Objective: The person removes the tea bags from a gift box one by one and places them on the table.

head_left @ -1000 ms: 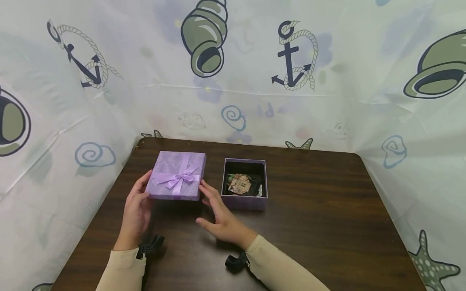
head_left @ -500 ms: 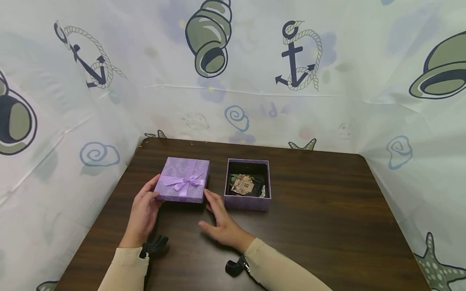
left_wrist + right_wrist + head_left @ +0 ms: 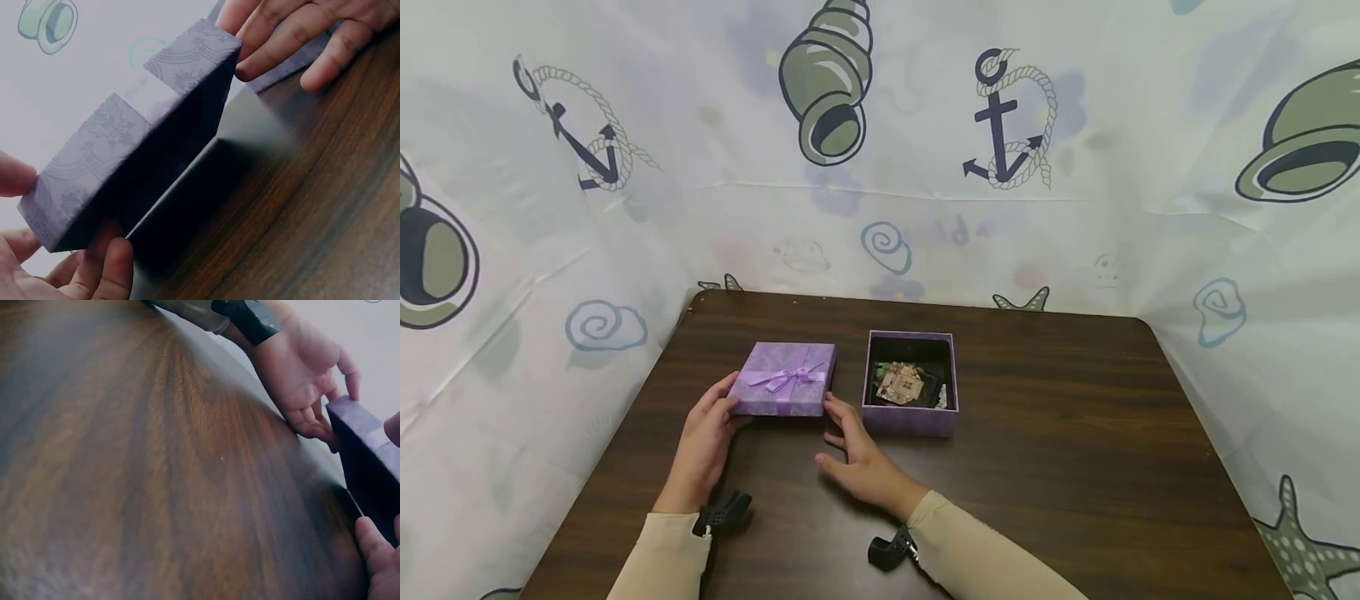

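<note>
My left hand (image 3: 703,442) holds the left edge of a lilac gift-box lid (image 3: 784,379) tied with a ribbon bow. In the left wrist view its thumb lies on the lid's outer side and its fingers reach beneath. The lid is tilted with its near edge raised, showing a dark underside. My right hand (image 3: 868,471) has its fingertips at the lid's near right corner, the thumb held apart. Right of the lid stands the matching box base (image 3: 910,422), uncovered, with a tan house-shaped piece (image 3: 900,383) and other small dark and pale items inside.
Everything is on a dark wood-grain table (image 3: 1075,450). A pale curtain (image 3: 925,208) printed with shells and anchors surrounds its back and sides. Each wrist wears a black camera mount (image 3: 891,550), close over the tabletop.
The lid has come lower and slightly right, closer to the base, and its top now shows more foreshortened. Both hands have moved along with it. The base stays in place.
</note>
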Demonstrator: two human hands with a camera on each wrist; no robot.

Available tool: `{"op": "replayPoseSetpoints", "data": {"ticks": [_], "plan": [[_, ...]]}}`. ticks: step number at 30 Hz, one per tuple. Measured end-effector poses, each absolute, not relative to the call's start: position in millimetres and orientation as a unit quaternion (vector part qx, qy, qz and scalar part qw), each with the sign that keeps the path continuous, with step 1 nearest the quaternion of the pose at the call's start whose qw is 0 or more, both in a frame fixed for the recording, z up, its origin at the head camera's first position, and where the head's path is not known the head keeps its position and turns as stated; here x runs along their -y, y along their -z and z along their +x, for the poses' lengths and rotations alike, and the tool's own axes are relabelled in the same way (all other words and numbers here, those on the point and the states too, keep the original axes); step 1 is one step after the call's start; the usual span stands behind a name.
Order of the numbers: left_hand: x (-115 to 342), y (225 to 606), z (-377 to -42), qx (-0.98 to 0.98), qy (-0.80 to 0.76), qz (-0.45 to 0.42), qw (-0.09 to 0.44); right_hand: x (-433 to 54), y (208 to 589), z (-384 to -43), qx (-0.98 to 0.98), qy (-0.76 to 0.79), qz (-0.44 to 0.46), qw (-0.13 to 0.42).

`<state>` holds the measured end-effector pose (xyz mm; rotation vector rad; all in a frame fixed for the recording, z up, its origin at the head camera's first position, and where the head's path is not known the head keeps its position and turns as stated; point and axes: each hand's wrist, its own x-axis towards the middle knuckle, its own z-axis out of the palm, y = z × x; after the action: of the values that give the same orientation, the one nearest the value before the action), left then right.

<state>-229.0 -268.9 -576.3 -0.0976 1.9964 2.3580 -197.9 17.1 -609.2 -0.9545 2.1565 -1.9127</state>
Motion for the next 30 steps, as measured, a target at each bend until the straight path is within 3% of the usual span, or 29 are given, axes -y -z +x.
{"op": "replayPoseSetpoints", "data": {"ticks": [22,30], "plan": [[265.7,581.5,-231.2,-0.747,-0.661,-0.055,-0.044,-18.2,603.0,-194.2,-0.736,0.590,-0.325,0.070],[265.2,581.9,-230.0,-0.754,-0.655,-0.042,-0.040,-17.4,600.5,-193.6,-0.733,0.595,-0.323,0.063]]}}
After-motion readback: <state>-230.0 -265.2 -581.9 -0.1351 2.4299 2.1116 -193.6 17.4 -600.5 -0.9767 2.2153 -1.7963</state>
